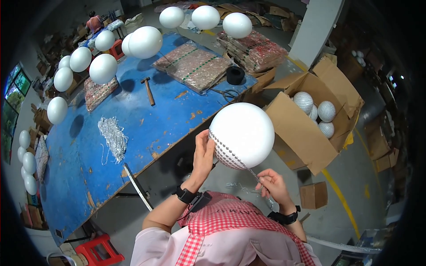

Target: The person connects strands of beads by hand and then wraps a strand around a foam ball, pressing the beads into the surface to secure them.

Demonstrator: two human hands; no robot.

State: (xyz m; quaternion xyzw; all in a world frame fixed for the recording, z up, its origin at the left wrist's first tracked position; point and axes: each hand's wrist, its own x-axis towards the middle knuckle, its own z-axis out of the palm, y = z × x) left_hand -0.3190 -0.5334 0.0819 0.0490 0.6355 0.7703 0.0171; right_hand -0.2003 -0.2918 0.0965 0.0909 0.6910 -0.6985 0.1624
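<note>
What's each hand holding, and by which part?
Right hand pinches the shiny silver bead strand just below the round white ball; left hand touches the ball's left side, grip unclear.

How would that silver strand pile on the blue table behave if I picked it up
The silver strand pile would probably drape limply, since it lies slumped with curling edges. It might also tangle, being a crisscrossed heap.

Here's the left forearm [167, 213], slanting up from seven o'clock, and the left grip [204, 158] stands raised — fingers near twelve, gently bent. At half past four, the right grip [273, 186] — thumb and fingertips pinched together, pointing toward ten, right forearm [297, 228] below.
</note>
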